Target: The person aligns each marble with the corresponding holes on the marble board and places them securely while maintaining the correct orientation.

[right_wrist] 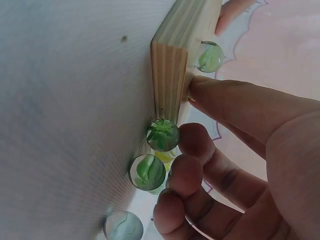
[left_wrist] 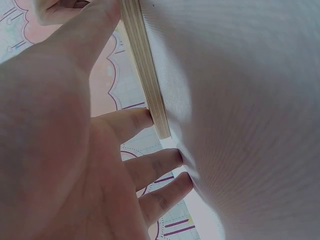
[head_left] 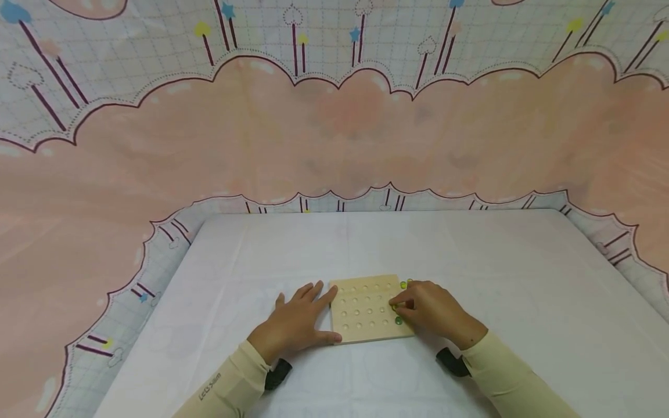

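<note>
A pale wooden board (head_left: 363,310) with rows of shallow round dimples lies flat on the table. My left hand (head_left: 295,322) is spread at its left side, thumb and index fingertip touching the edge; in the left wrist view the other fingers (left_wrist: 155,167) stretch past the board's corner. Over the right edge, my right hand (head_left: 436,307) pinches a green marble (head_left: 394,307) between thumb and index finger, mostly hidden by the fingertips. Another green marble (right_wrist: 209,56) sits on the board near the right thumb. The right hand's remaining fingers curl beside loose marbles.
Several loose glass marbles lie on the white tablecloth (head_left: 251,255) by the board's right side, among them a green marble (right_wrist: 147,172), a pale marble (right_wrist: 123,226) and a yellow-green marble (head_left: 403,285). A patterned cloth (head_left: 334,133) hangs behind the table.
</note>
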`<state>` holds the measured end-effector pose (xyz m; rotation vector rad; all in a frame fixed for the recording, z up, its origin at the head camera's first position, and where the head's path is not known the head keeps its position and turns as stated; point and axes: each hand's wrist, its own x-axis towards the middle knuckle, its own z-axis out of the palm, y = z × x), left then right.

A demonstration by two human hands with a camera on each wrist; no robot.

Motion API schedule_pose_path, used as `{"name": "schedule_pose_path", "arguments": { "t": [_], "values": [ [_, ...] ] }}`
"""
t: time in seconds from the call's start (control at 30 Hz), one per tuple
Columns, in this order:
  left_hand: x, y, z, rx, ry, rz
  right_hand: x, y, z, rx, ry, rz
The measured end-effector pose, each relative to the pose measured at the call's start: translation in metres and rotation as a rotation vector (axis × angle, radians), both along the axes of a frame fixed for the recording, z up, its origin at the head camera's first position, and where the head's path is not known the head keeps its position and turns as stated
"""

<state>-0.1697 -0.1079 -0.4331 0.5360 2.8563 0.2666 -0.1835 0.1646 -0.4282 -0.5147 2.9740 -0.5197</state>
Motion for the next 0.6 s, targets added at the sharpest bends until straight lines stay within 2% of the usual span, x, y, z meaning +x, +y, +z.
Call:
{"name": "schedule_pose_path", "arguments": {
  "t": [0.33,0.6],
  "values": [
    [0.000,0.001,0.003,0.007,-0.003,0.000,0.001,0.000,0.003,0.008,0.014,0.012],
    [0.001,0.001,0.004,0.008,-0.007,-0.001,-0.002,0.007,0.010,-0.011,0.021,-0.011]
  ]
}}
